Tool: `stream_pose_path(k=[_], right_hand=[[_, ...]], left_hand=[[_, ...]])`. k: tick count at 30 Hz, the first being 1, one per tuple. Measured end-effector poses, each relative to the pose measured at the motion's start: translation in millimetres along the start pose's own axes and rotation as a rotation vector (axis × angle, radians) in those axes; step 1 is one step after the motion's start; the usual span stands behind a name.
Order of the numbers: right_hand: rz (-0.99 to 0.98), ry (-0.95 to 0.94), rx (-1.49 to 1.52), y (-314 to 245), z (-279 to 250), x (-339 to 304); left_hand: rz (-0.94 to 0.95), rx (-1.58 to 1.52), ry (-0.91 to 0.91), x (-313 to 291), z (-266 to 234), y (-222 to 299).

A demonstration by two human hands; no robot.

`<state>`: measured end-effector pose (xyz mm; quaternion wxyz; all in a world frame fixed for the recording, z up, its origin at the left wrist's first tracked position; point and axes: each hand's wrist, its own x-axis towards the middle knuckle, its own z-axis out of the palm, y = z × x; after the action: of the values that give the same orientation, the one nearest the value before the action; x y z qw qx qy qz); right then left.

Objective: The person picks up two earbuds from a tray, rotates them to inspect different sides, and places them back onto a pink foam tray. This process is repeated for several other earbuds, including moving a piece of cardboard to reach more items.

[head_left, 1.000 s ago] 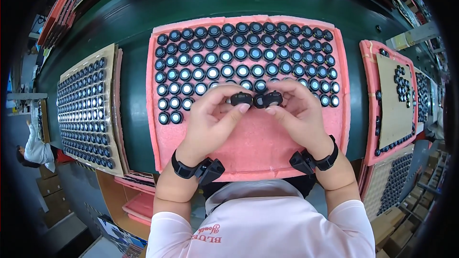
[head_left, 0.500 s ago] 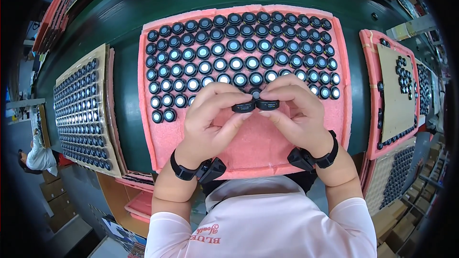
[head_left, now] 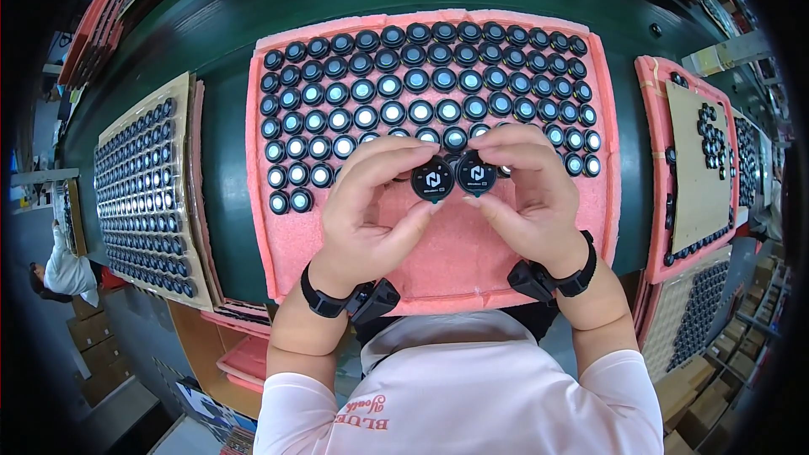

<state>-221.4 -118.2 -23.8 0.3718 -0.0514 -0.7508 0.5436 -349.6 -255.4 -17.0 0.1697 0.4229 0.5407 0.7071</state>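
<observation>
In my head view, my left hand point(head_left: 358, 209) pinches a round black disc with a white emblem point(head_left: 432, 180); my right hand point(head_left: 541, 204) grips a matching black disc point(head_left: 476, 174) just beside it, both above the pink foam tray point(head_left: 438, 276) bearing rows of round black pieces with silvery centres point(head_left: 416, 80).

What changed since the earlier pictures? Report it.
The left hand has turned its round black device, and the right hand its matching device, from edge-on to printed face toward the camera. Neither was let go. Rows of round black units on the pink foam tray look unchanged.
</observation>
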Motion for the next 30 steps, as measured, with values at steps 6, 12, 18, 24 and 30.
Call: stream_pose_path(k=[6,12,18,24,30], right_hand=[[-0.012,-0.028,-0.013,2,-2,-1],[-0.026,-0.106,-0.024,1,-8,0],[0.116,0.012,0.183,-4,1,1],[0.12,-0.122,0.172,3,-6,1],[0.181,-0.14,0.224,1,-6,-1]], left_hand=[[0.123,0.182,-0.141,2,-11,-5],[0.192,0.227,-0.206,4,-15,-3],[-0.087,-0.002,-0.033,1,-3,2],[0.149,0.274,-0.212,5,-16,-6],[0.047,0.189,-0.206,2,-17,-6]])
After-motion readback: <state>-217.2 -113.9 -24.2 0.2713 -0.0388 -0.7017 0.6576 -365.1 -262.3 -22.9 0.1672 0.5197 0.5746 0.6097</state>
